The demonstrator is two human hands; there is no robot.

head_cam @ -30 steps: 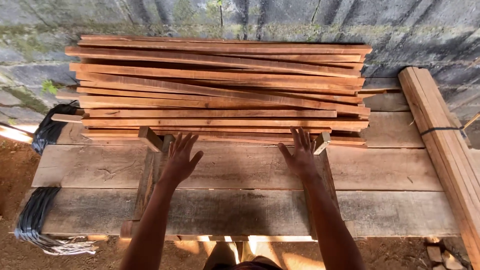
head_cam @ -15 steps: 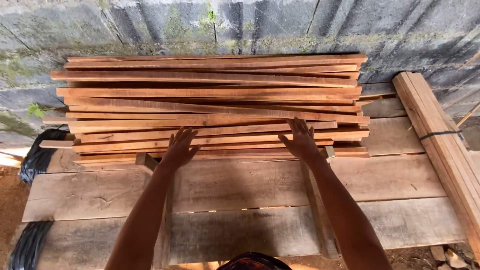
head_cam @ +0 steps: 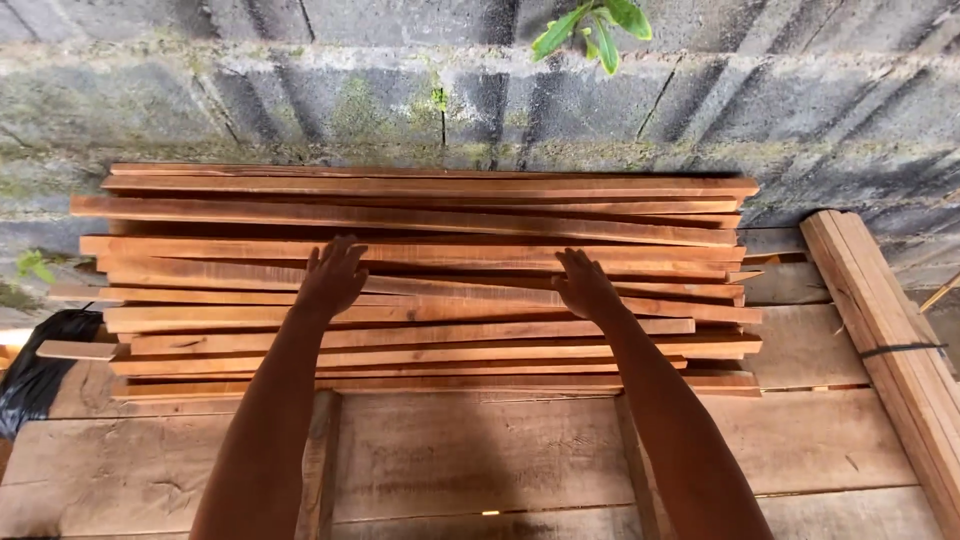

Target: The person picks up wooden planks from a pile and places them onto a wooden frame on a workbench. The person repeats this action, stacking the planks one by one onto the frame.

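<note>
Head view looks down on both arms stretched forward over a stack of thin reddish wooden slats (head_cam: 430, 290). Left hand (head_cam: 332, 278) lies flat on the slats, fingers spread, grasping nothing. Right hand (head_cam: 585, 284) rests the same way beside it, palm down, fingers loose and released. Slats run crosswise beneath both palms and beyond the fingertips toward a mossy concrete block wall (head_cam: 300, 95). Below the wrists sit broad weathered planks (head_cam: 480, 450). Right of the right hand lies a strapped bundle of pale battens (head_cam: 885, 320). Left of the left hand, a black bag (head_cam: 40, 365).
</note>
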